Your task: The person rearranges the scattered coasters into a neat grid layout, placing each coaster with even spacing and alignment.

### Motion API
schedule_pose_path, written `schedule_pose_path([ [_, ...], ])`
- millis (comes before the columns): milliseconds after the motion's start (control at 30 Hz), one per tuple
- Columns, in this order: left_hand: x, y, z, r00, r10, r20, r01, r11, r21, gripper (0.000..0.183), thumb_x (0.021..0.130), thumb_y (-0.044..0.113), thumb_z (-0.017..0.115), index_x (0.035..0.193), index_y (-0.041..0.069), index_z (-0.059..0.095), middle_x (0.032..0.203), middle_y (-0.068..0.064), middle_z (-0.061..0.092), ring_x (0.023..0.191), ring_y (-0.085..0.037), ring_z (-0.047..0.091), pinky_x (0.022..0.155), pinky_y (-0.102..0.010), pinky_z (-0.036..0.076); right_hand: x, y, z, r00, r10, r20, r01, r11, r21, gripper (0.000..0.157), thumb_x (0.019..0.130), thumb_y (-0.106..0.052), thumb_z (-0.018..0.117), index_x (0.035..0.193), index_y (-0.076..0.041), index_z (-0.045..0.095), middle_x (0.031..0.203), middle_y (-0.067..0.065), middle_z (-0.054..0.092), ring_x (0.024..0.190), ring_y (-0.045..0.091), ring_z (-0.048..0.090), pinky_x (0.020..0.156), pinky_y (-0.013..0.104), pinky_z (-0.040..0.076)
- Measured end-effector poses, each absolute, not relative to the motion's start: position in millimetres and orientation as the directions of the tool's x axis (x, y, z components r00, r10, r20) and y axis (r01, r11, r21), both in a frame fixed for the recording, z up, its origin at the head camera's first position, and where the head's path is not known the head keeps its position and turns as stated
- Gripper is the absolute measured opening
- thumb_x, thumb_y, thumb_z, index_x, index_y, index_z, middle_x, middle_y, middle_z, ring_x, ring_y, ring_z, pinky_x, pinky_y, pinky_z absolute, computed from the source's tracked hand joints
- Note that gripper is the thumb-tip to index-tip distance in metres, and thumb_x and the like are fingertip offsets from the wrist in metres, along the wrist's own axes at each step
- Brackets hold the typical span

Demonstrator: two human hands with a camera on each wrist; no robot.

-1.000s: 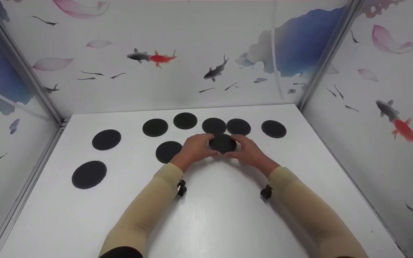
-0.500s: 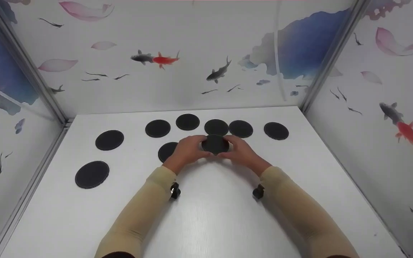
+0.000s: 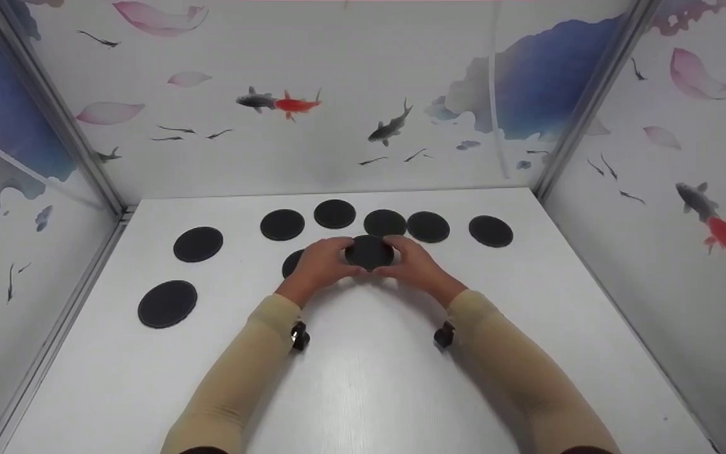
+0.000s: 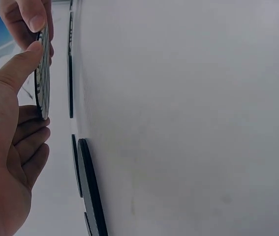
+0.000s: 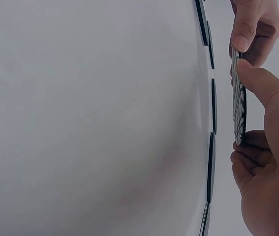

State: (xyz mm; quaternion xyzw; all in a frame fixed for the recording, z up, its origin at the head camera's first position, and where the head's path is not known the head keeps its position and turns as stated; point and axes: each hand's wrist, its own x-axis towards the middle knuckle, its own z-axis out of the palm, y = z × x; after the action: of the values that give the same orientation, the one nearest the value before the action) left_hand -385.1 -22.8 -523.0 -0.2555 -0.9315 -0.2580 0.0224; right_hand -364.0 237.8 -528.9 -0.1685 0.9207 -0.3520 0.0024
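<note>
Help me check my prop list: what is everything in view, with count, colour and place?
Table: one, white, filling the lower head view
Held disc: one, black with a patterned underside, raised near the centre
Round discs: eight, black on top, on the table, one partly hidden
Printed wall panels: three, white with fish, petals and blue patches, behind and at both sides
Corner posts: two, grey, at the back
Wrist cameras: two, black, at the wrists
Sleeves: two, beige, on the arms
Hands: two, bare, gripping the held disc
</note>
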Motion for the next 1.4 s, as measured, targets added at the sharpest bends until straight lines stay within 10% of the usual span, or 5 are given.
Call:
schedule_pose_path([
  [1400, -385, -48, -530, -0.898, 0.428, 0.098, 0.418, 0.764, 0.491, 0.068, 0.088, 0.043, 0.096, 0.143, 0.01, 0.072, 0.135, -0.008, 0.075, 0.123, -0.028, 0.07, 0.11, -0.049, 0.054, -368, 206, -534, -0.934, -0.347, 0.089, -0.322, 0.706, -0.63, 0.082, 0.092, -0.033, 0.094, 0.157, 0.002, 0.057, 0.162, 0.02, 0.056, 0.155, 0.036, 0.047, 0.13, 0.049, 0.034],
])
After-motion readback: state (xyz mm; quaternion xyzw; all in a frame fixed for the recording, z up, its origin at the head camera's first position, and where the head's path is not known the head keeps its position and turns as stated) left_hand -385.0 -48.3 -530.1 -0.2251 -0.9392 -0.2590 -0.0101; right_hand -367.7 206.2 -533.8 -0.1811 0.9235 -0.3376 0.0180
